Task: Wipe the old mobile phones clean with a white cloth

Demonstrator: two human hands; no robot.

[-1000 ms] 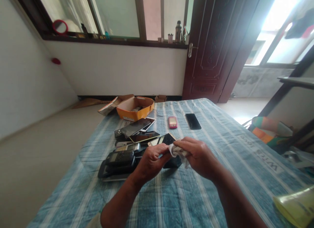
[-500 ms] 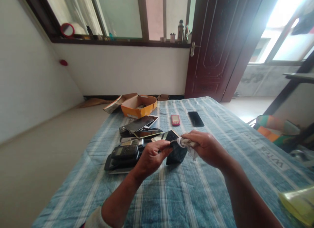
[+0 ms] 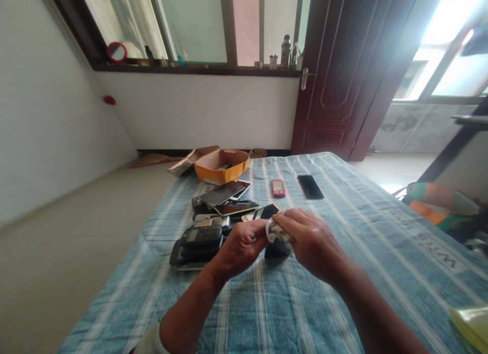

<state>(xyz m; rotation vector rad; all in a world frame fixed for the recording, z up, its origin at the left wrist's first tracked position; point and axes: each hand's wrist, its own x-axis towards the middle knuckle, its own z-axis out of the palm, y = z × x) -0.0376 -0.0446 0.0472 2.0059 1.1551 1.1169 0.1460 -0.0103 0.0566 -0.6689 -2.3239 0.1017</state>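
My left hand (image 3: pixel 244 244) is closed, thumb and fingers pinching the edge of a dark, thin object that is mostly hidden by the hands. In my right hand (image 3: pixel 308 237) is a crumpled white tissue (image 3: pixel 272 231), pressed against that object beside my left fingertips. A black, flat thing (image 3: pixel 277 249) shows just below the tissue; whether it is the held object or lies on the cloth, I cannot tell. Just beyond the hands lies a phone with a light frame (image 3: pixel 263 212). Left of my left hand sits a stack of black devices (image 3: pixel 200 241).
A blue striped cloth (image 3: pixel 366 293) covers the table. Several phones (image 3: pixel 223 194) lie piled near an open orange box (image 3: pixel 224 173). A pink phone (image 3: pixel 278 188) and a black phone (image 3: pixel 310 186) lie farther back. Something yellow and glossy (image 3: pixel 473 326) is at the right edge.
My right hand has moved left with the tissue, up against my left fingertips, covering more of the dark object. The view has shifted slightly.
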